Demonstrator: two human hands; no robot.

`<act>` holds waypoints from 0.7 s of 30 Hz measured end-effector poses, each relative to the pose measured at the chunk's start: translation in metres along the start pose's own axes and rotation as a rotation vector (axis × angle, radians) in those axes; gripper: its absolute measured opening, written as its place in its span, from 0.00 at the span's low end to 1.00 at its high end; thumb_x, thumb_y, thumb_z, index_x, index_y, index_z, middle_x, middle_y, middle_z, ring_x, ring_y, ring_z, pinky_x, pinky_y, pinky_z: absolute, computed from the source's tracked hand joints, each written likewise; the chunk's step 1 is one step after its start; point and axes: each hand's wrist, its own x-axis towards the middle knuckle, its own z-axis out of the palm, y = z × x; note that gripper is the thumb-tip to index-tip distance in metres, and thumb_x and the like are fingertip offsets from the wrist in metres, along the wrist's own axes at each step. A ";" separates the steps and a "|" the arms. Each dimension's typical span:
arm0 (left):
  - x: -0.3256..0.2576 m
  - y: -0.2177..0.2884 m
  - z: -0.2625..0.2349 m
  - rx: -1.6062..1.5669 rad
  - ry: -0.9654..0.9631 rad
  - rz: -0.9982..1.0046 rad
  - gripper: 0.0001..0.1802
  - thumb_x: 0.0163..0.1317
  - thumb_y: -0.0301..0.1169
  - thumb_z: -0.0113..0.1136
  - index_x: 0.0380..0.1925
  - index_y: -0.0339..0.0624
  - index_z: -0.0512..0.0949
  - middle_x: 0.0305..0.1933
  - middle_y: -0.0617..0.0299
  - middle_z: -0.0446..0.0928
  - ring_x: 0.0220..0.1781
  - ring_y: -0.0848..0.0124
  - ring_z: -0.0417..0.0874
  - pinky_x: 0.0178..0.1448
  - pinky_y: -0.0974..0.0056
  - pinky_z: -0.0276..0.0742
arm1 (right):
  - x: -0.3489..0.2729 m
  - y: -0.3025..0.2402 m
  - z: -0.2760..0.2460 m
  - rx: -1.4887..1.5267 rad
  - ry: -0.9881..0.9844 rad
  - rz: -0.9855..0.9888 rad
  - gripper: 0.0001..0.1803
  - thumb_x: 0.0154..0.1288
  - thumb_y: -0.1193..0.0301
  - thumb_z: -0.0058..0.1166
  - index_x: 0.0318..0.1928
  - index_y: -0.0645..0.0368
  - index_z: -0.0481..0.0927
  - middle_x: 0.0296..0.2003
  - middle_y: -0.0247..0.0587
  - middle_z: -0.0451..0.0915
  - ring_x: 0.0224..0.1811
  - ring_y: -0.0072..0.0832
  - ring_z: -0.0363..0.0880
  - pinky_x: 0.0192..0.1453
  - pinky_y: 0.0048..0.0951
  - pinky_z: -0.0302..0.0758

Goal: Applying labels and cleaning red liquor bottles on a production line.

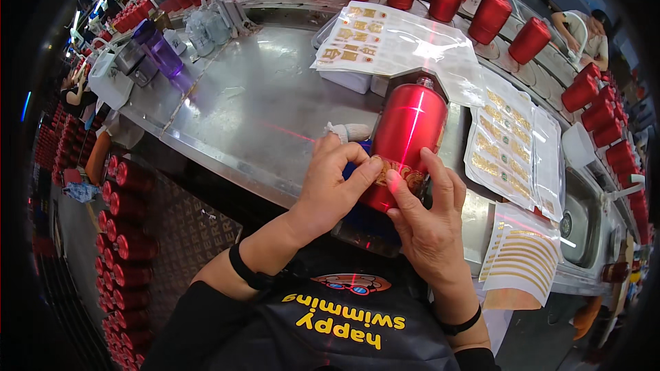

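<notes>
A glossy red bottle (411, 120) lies tilted in a dark holder (447, 89) at the bench edge, its neck pointing away from me. A gold sticker (405, 173) sits across its lower part. My left hand (333, 175) is closed at the sticker's left end, thumb and forefinger pinched there; a white covering wraps one of its fingers. On the other side, my right hand (436, 223) curls round the bottle, its thumb pressing the sticker's middle. A red light line runs along the bottle. The sticker's lower surface and part of the holder are hidden by my fingers.
Sheets of gold stickers (505, 141) lie to the right, others (354, 38) beyond the bottle. A curved conveyor (522, 75) carries several red bottles. A sink (581, 230) is at right, a purple cup (158, 48) at left. Stacked red bottles (130, 247) stand lower left. A co-worker (581, 34) sits far right.
</notes>
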 end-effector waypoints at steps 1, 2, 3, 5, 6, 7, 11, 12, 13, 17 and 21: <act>-0.001 -0.001 0.001 -0.002 0.002 -0.006 0.11 0.63 0.38 0.64 0.29 0.42 0.78 0.53 0.50 0.74 0.57 0.54 0.69 0.64 0.54 0.60 | 0.000 0.000 0.000 -0.002 -0.002 -0.007 0.30 0.48 0.74 0.69 0.56 0.47 0.81 0.67 0.51 0.63 0.59 0.50 0.65 0.62 0.45 0.68; -0.001 -0.003 0.001 -0.003 0.005 -0.012 0.11 0.63 0.38 0.64 0.29 0.42 0.78 0.52 0.50 0.74 0.56 0.54 0.69 0.63 0.54 0.60 | 0.000 0.000 0.000 -0.001 -0.004 -0.007 0.30 0.47 0.74 0.69 0.56 0.47 0.81 0.67 0.51 0.63 0.59 0.50 0.65 0.62 0.45 0.68; -0.001 -0.005 0.001 -0.005 0.009 -0.014 0.11 0.63 0.38 0.64 0.29 0.42 0.78 0.52 0.50 0.74 0.56 0.54 0.69 0.63 0.54 0.60 | 0.001 0.001 0.000 0.003 -0.001 -0.003 0.30 0.47 0.75 0.69 0.56 0.47 0.81 0.67 0.51 0.63 0.59 0.50 0.65 0.62 0.45 0.68; -0.001 -0.007 0.000 -0.068 -0.013 -0.057 0.12 0.62 0.38 0.65 0.29 0.42 0.78 0.49 0.50 0.74 0.54 0.54 0.69 0.62 0.55 0.61 | 0.001 0.001 0.000 0.012 -0.004 -0.004 0.30 0.47 0.75 0.69 0.55 0.47 0.81 0.67 0.51 0.63 0.58 0.50 0.65 0.62 0.45 0.68; -0.001 -0.007 -0.002 -0.070 -0.015 -0.082 0.12 0.62 0.38 0.65 0.29 0.42 0.78 0.49 0.50 0.74 0.54 0.54 0.69 0.62 0.55 0.61 | 0.001 0.002 0.000 0.020 -0.015 0.001 0.30 0.47 0.75 0.69 0.55 0.47 0.82 0.67 0.51 0.63 0.58 0.49 0.65 0.62 0.45 0.68; -0.001 -0.006 -0.003 -0.199 -0.042 -0.217 0.10 0.62 0.37 0.64 0.31 0.41 0.78 0.50 0.50 0.74 0.53 0.54 0.69 0.62 0.55 0.62 | 0.000 0.003 0.000 0.023 -0.006 -0.002 0.30 0.47 0.75 0.69 0.55 0.47 0.82 0.67 0.51 0.63 0.58 0.49 0.65 0.62 0.45 0.68; -0.014 0.015 -0.008 0.056 0.177 0.037 0.14 0.61 0.32 0.61 0.46 0.40 0.78 0.53 0.52 0.75 0.55 0.52 0.69 0.64 0.53 0.62 | -0.005 0.008 0.003 0.076 0.035 -0.005 0.32 0.55 0.71 0.66 0.63 0.55 0.74 0.67 0.56 0.62 0.61 0.51 0.66 0.64 0.46 0.66; -0.019 0.021 -0.007 0.253 0.130 0.291 0.27 0.59 0.30 0.60 0.60 0.40 0.72 0.59 0.53 0.75 0.61 0.51 0.68 0.69 0.48 0.57 | -0.006 0.009 0.005 0.143 0.077 0.031 0.34 0.58 0.69 0.65 0.65 0.59 0.71 0.67 0.58 0.62 0.62 0.53 0.66 0.65 0.47 0.66; -0.027 0.029 -0.007 0.494 -0.067 0.417 0.31 0.66 0.36 0.56 0.66 0.33 0.66 0.66 0.50 0.71 0.68 0.47 0.63 0.73 0.43 0.49 | -0.006 0.010 0.006 0.141 0.069 0.034 0.34 0.58 0.69 0.65 0.65 0.59 0.71 0.67 0.58 0.62 0.62 0.53 0.66 0.65 0.47 0.66; -0.034 0.028 0.010 0.587 -0.078 0.446 0.38 0.64 0.45 0.57 0.68 0.33 0.63 0.65 0.49 0.71 0.70 0.47 0.63 0.74 0.39 0.44 | -0.010 0.015 0.011 0.010 0.049 0.019 0.35 0.66 0.61 0.57 0.67 0.69 0.65 0.68 0.63 0.60 0.65 0.55 0.64 0.67 0.49 0.63; -0.037 0.005 0.009 0.494 -0.015 0.338 0.41 0.64 0.48 0.57 0.69 0.30 0.61 0.62 0.46 0.74 0.70 0.46 0.66 0.73 0.37 0.46 | -0.011 0.015 0.013 -0.030 0.017 0.003 0.34 0.70 0.56 0.52 0.67 0.68 0.66 0.69 0.65 0.59 0.64 0.55 0.64 0.67 0.48 0.63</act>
